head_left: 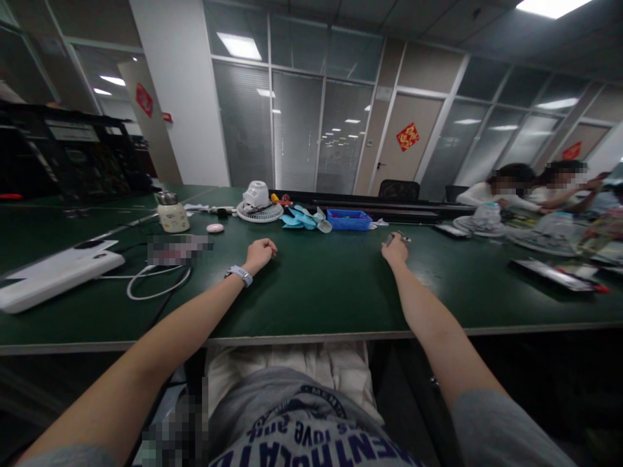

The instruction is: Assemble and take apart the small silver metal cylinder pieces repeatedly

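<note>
Both my arms stretch out over a dark green table [316, 292]. My left hand [259, 253], with a watch on its wrist, rests on the table curled into a loose fist with nothing seen in it. My right hand [395, 248] is closed on a small metal tool [400, 237] whose tip pokes out past the fingers. Beyond the hands lie light blue fan blades [302, 219], a white fan grille [259, 211] with a white fan body on it, and a blue tray [349, 220].
A white flat device [53, 274] with a looped white cable [158, 280] lies at the left. A cream kettle-like pot [172, 212] and a small pink disc [215, 227] stand further back. Two people sit at the right end among papers and dark trays [555, 274].
</note>
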